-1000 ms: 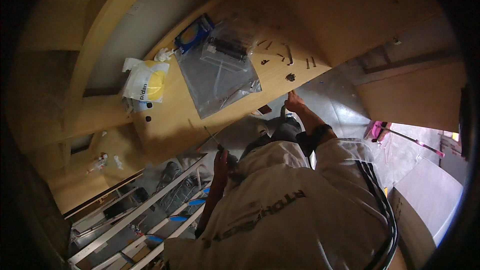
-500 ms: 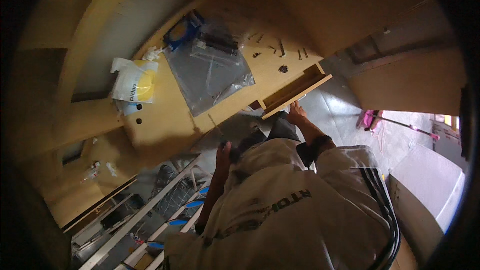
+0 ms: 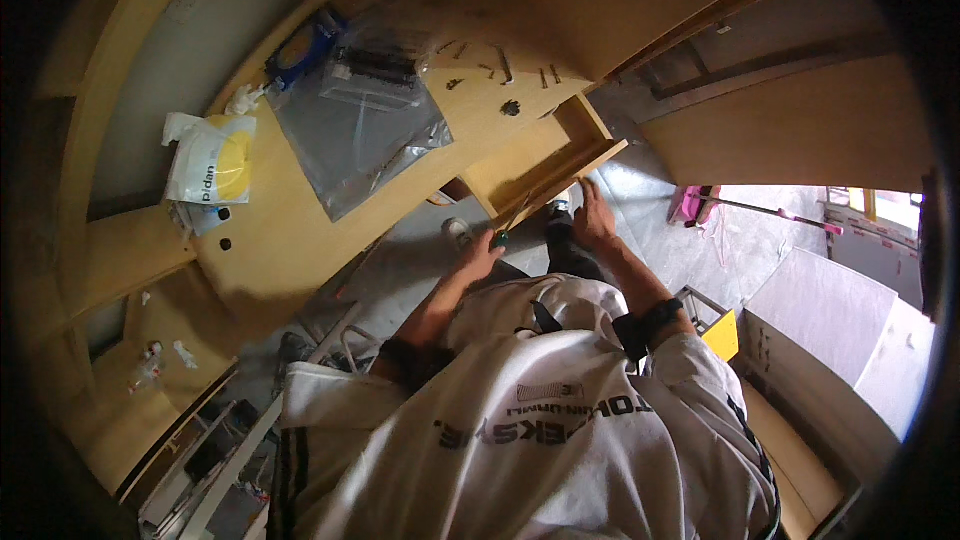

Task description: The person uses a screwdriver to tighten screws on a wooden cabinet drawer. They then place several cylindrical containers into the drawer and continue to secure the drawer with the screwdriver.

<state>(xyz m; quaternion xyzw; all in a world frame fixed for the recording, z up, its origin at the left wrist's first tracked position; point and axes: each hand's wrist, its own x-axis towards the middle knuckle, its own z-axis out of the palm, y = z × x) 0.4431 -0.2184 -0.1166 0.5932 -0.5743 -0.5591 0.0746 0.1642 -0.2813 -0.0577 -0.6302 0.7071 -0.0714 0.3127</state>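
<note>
A wooden drawer [image 3: 600,152] is pulled out of the wooden desk top's [image 3: 300,240] near edge, its box visible from above. My left hand [image 3: 478,258] is closed around a screwdriver [image 3: 501,238] with a green handle, its thin shaft pointing up across the drawer's left front corner. On the outer side of the drawer front, my right hand [image 3: 596,220] has its fingers stretched toward the panel, with the fingertips at or close to it. Whether they press on it I cannot tell.
Several screws [image 3: 505,65] and a dark small part [image 3: 510,108] lie on the desk. Left of them are a clear plastic bag [image 3: 350,165], a blue roll-like item [image 3: 305,45] and a white-and-yellow packet [image 3: 215,165]. A ladder [image 3: 230,470] stands lower left; a pink-handled mop [image 3: 695,205] is at right.
The drawer has come further out. My left hand, with the screwdriver, has moved up and right to the drawer's corner. My right hand's fingers have straightened at the drawer front; the view has shifted.
</note>
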